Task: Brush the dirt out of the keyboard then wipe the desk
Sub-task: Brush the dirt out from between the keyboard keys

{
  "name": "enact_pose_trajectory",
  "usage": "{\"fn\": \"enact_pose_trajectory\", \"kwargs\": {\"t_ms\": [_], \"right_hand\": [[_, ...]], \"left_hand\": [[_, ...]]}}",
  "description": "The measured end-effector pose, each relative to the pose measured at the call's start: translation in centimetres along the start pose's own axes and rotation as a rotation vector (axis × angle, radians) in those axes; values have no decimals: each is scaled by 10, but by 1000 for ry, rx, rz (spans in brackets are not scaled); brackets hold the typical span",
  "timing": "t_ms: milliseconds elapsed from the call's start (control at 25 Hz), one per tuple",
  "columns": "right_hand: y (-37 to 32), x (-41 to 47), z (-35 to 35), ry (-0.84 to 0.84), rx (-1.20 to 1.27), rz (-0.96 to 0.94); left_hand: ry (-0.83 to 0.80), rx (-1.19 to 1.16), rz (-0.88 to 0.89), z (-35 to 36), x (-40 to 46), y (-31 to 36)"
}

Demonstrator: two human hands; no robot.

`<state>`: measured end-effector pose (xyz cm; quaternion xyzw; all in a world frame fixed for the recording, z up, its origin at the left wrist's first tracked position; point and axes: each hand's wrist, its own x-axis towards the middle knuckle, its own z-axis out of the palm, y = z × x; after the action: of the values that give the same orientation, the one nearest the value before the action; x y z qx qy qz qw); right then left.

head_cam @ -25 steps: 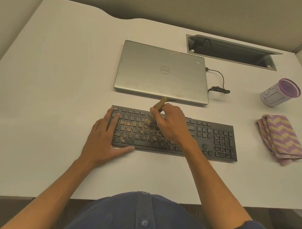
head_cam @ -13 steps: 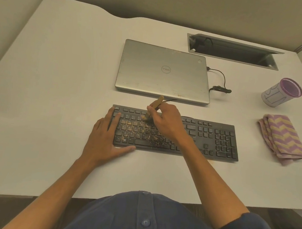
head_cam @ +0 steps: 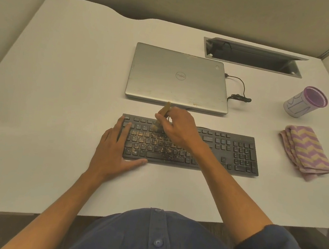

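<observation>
- Head view: the right hand (head_cam: 179, 129) grips a small brush (head_cam: 163, 116), fingers curled round its handle, bristles down on the upper key rows of the keyboard (head_cam: 237, 151).
- Against the pictures from a second ago, the brush has moved up and to the left, from the middle rows to the number row near the keyboard's far edge. The handle's tip now shows against the front edge of the closed laptop (head_cam: 178, 77).
- The left hand (head_cam: 115, 149) has not shifted: it lies flat, fingers straight over the keyboard's left end, thumb on the table (head_cam: 52, 93) by the near edge, steadying it.
- Dirt (head_cam: 168, 155) still speckles the left and middle keys, thickest near the space bar; the right-hand keys look clean.
- My reading: this is one stroke among many, and brushing is far from done. The crumbs have hardly thinned.
- The folded cloth (head_cam: 305, 152) lies untouched on the table, well to the right of the keyboard, near a cup (head_cam: 302, 103). Wiping has not begun.
</observation>
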<state>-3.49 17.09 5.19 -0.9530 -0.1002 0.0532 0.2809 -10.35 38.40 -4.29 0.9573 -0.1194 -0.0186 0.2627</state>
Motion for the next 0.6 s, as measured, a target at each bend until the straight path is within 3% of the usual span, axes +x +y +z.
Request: {"fn": "enact_pose_trajectory", "kwargs": {"t_ms": [120, 280, 440, 600], "right_hand": [[-1, 2, 2, -83, -3, 27], [-6, 4, 4, -32, 15, -20], [-2, 6, 2, -99, -16, 20], [-5, 5, 8, -23, -45, -42]], "left_hand": [[-4, 1, -5, 1, 0, 0], [-4, 6, -2, 0, 0, 0], [7, 13, 3, 0, 0, 1], [9, 3, 8, 0, 0, 0]]}}
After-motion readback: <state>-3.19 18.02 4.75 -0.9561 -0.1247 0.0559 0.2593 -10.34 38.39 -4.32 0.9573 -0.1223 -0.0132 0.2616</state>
